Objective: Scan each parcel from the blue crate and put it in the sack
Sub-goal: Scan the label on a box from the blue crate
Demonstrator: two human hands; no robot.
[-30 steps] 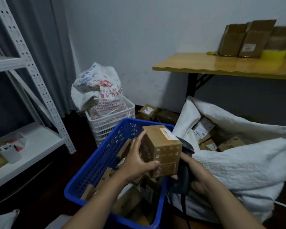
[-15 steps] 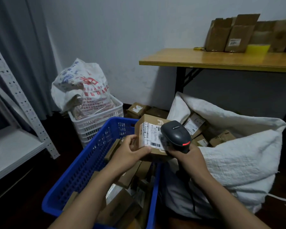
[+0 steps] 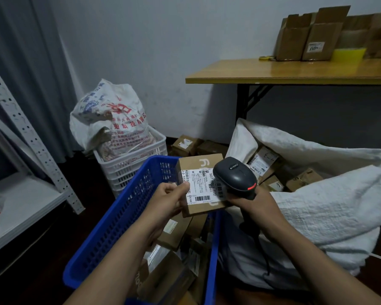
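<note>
- My left hand (image 3: pixel 172 200) pinches a brown parcel (image 3: pixel 201 186) at its left edge: the thumb presses on the white label and the other fingers are curled under the box.
- The parcel is in the air above the far end of the blue crate (image 3: pixel 128 208), with the label and its barcodes turned up to me.
- My right hand (image 3: pixel 255 205) is wrapped tight round the handle of a dark scanner (image 3: pixel 234 175). The scanner head is just over the right side of the label and hides a part of it. A red stripe glows on the head.
- The crate below my forearms has more brown parcels in it.
- The white sack (image 3: pixel 328 205) lies just right of the crate, its mouth is open and several boxes (image 3: pixel 304 179) are inside.
- Behind the crate there is a white basket (image 3: pixel 130 166) with a printed bag (image 3: pixel 112 122) in it.
</note>
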